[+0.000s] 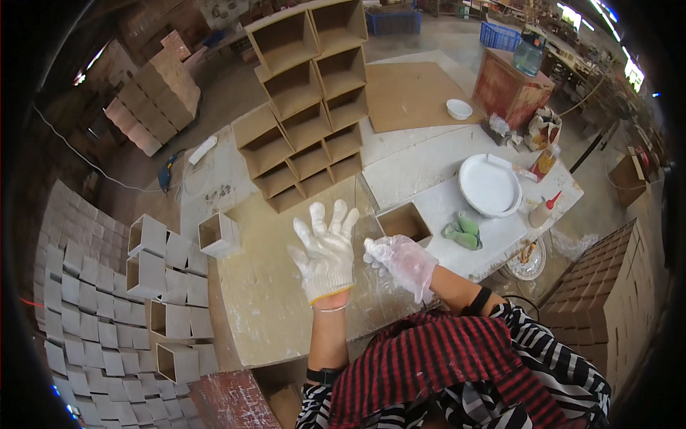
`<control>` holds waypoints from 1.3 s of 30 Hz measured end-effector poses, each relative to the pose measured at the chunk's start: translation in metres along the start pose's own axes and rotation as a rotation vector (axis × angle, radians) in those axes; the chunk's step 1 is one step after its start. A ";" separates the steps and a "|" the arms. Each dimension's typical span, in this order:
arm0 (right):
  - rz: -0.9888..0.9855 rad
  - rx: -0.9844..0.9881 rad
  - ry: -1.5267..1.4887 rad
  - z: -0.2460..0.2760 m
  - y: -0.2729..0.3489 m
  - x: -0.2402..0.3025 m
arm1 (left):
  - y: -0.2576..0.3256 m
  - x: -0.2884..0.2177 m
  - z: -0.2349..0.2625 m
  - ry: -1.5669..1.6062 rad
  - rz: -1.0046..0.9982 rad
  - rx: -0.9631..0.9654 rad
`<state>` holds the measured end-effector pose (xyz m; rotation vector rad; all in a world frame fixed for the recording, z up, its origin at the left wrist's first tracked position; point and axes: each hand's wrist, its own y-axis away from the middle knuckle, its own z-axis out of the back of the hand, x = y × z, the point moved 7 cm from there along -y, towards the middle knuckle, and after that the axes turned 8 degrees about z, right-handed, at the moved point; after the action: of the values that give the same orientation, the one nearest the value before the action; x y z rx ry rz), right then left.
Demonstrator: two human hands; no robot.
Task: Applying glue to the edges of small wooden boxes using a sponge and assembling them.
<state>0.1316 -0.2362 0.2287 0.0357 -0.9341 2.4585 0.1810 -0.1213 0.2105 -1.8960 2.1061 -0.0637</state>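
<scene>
My left hand point(325, 250), in a white knit glove with a yellow cuff edge, is raised over the table with its fingers spread and nothing in them. Just to its right is my right hand point(404, 263), covered by a clear plastic glove over a white one. Its fingers point left, half bent and slightly apart, with nothing visible in them. Right behind that hand sits a small open box point(423, 234) with a brown inside; whether the two touch is unclear. A stack of open brown box compartments point(312, 161) stands at the table's far side.
On the right lie a white basin point(490, 187), a green sponge-like object point(464, 232) and a red-tipped glue bottle point(543, 211). A single box point(220, 234) sits at the table's left edge. Stacked grey boxes point(100, 314) fill the left; more stacks point(593, 300) stand right. A small bowl point(459, 109) rests farther back.
</scene>
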 end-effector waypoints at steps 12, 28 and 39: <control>-0.934 0.349 -0.982 -0.063 0.032 -0.025 | 0.012 0.033 -0.050 1.396 0.375 -0.074; -0.677 0.320 -1.044 -0.015 0.011 0.009 | 0.007 0.017 -0.038 -0.200 0.464 0.177; -0.736 -0.571 -1.554 -0.021 0.034 -0.049 | 0.014 0.045 -0.017 -0.390 0.718 0.112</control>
<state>0.1618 -0.2665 0.1823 1.8440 -1.6701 1.0620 0.1596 -0.1665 0.2149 -0.9060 2.2921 0.3107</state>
